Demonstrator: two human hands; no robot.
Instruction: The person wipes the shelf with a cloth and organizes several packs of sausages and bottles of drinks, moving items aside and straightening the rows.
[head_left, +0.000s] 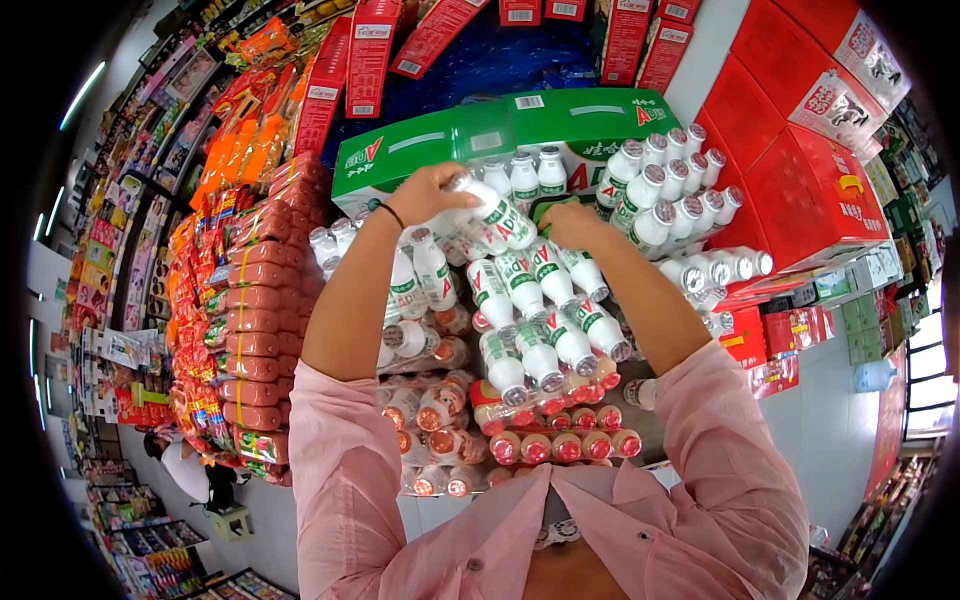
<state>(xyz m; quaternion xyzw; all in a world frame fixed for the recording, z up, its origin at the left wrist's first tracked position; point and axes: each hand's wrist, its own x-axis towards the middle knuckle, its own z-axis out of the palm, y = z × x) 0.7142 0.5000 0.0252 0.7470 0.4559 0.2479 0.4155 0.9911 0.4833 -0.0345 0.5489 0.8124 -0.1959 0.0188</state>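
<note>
My left hand (429, 201) grips a white plastic drink bottle (504, 216) with green and red print, tilted over other bottles. It seems to belong to a shrink-wrapped pack. My right hand (574, 225) has curled fingers at a dark green object (553, 204) among the bottles; whether it grips this is unclear. Below both hands, a wrapped pack of the same bottles (517, 277) lies with its caps towards me. Another pack (660, 180) stands to the right. Behind them are green cartons (592, 112) with matching print.
Packs of sausages (255, 322) are stacked at the left. Red cartons (817, 187) rise at the right, and narrow red boxes (367, 60) stand at the back. Red-capped bottles (566, 448) lie near my body. A person (187, 469) is at the lower left by a small stool (231, 523).
</note>
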